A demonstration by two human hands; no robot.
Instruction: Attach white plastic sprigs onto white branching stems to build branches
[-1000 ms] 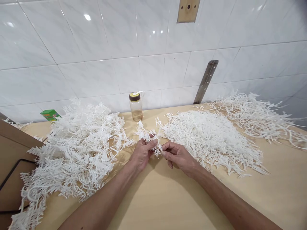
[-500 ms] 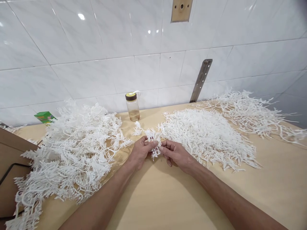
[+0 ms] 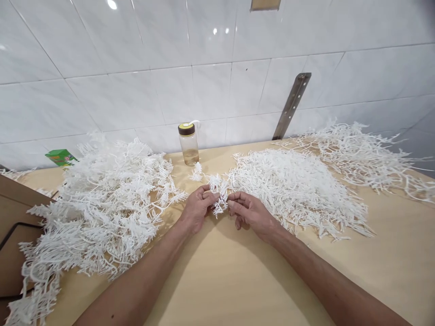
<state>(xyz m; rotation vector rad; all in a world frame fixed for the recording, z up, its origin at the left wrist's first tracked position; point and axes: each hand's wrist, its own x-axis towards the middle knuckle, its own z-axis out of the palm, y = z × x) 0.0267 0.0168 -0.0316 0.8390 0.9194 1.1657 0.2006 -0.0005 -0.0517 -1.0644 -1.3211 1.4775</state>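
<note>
My left hand (image 3: 197,206) pinches a small white branched plastic sprig (image 3: 220,192) between thumb and fingers, low over the table. From the other side my right hand (image 3: 249,209) has its thumb and forefinger closed at the sprig's edge; its other fingers are curled. The fingertips hide part of what they grip. Just behind the hands lies another small white sprig (image 3: 196,172). Left of them is a big tangled heap of white branched plastic pieces (image 3: 112,199). A flatter pile of short white pieces (image 3: 295,185) spreads close to my right hand.
A clear bottle with a dark lid (image 3: 189,144) stands near the tiled wall. Long bare white stems (image 3: 367,156) lie at the back right. A green box (image 3: 61,157) and a brown carton (image 3: 16,244) are at the left. A metal bracket (image 3: 292,106) is on the wall.
The view has tipped slightly down, so less of the wall plate shows. My right fingertips have shifted a little at the sprig, while my left hand keeps its hold.
</note>
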